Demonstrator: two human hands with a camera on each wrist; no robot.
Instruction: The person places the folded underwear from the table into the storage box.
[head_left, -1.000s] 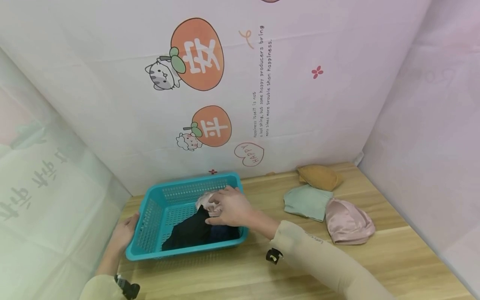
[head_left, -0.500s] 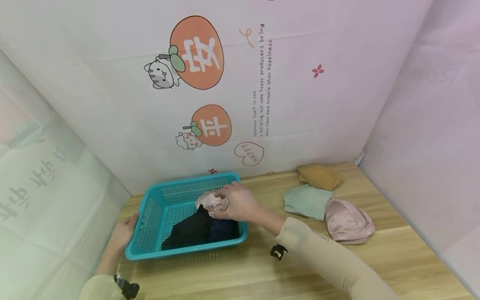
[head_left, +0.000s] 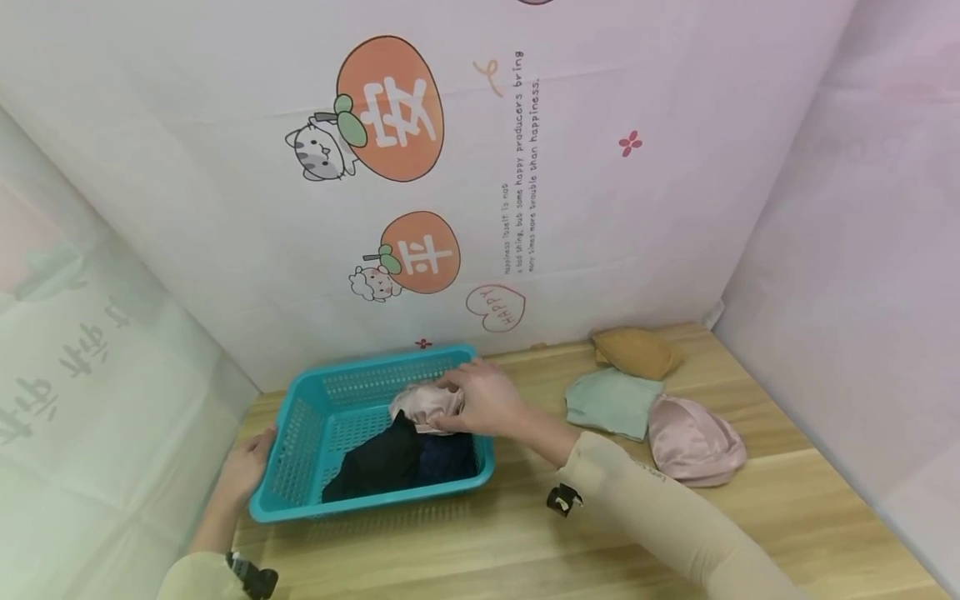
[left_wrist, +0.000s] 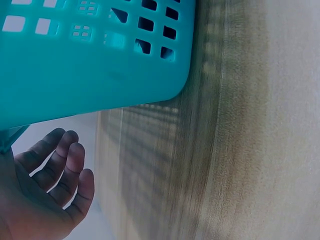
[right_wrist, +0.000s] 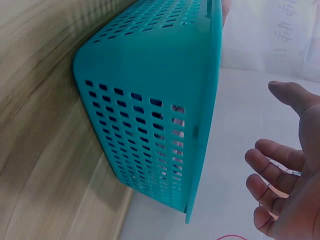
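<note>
Basket before me, on the left of the table, its back edge near the printed sheet. Inside, toward the right end, sits the pale cloth, crumpled. In front of it the black cloth reaches leftward, with the navy cloth in the near right corner. My right hand is over the basket's right end, beside the pale cloth; its thumb stands well apart from the fingers, which are loosely bent and a little spread around a bare palm. My left hand is at the left end, its thumb side against the rim. Its four fingers curve loosely, slightly apart; the basket hides the thumb from the left wrist view, so I cannot tell how it presses. On my right, well apart from the basket, lie three more: the mustard cloth farthest back, the green cloth just in front, and the pink cloth at the green one's right edge.
</note>
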